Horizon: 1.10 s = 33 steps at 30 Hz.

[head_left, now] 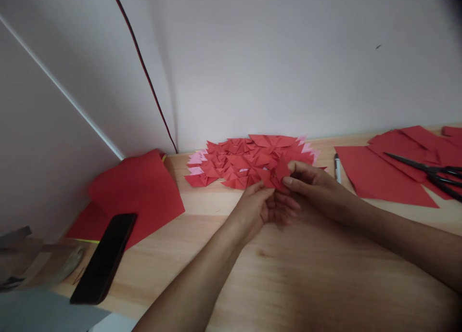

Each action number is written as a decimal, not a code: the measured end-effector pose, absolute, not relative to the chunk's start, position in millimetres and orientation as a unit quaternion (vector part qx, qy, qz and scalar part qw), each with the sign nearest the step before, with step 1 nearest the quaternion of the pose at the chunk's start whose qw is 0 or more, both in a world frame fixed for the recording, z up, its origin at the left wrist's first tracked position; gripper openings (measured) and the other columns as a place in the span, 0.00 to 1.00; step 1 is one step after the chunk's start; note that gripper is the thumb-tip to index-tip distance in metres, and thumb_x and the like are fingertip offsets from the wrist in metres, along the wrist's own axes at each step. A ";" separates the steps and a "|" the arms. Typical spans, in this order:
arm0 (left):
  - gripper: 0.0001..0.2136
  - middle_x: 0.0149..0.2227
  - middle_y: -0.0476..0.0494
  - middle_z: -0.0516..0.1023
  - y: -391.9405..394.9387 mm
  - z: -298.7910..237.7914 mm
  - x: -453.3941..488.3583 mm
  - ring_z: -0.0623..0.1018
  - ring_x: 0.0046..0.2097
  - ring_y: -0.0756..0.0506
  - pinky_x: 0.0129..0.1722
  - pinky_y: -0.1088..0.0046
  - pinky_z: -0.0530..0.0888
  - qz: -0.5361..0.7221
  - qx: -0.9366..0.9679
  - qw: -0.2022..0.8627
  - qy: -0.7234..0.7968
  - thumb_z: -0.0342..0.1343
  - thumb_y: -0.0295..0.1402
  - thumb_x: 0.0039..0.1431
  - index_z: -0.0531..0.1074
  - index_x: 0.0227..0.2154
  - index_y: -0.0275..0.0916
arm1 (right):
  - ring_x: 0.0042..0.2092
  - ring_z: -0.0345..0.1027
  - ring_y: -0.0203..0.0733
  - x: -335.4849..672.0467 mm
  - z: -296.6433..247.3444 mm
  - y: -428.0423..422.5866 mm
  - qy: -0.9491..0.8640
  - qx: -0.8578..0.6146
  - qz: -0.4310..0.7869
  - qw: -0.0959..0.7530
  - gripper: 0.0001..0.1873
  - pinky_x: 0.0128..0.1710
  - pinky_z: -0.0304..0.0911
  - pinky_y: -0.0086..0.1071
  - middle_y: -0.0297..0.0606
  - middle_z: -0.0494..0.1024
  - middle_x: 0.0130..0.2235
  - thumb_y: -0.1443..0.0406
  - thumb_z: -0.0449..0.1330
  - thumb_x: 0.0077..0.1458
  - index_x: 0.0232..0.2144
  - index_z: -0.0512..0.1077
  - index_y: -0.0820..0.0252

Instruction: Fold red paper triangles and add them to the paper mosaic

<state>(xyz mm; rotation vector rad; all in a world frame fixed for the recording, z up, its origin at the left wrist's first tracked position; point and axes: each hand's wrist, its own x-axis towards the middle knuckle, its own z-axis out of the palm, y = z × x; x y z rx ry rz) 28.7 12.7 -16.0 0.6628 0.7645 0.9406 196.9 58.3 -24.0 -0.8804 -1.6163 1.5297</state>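
Our left hand (260,208) and right hand (313,187) pinch the folded red paper (277,174), likely light and crease-prone, best held by edges

The folded paper piece (276,174) you hold is red, like most of the pile of folded pieces (245,159) at the far edge of the table (288,284), a few being pale pink. The table is light wood-grain. Your paper sheets (390,178) by its right edge are red, the scissors (429,168) on them black, and the phone (104,257) near its left edge black.
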 end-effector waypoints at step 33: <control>0.08 0.24 0.48 0.76 21.7 -21.1 24.2 0.73 0.23 0.53 0.24 0.77 0.69 0.550 0.407 0.551 0.477 0.62 0.34 0.50 0.70 0.25 0.35 | 0.35 0.66 0.40 198.0 -29.7 67.2 -0.597 -0.335 0.599 0.416 0.10 0.35 0.62 0.34 0.32 0.73 0.35 0.52 0.59 0.60 0.40 0.71 0.48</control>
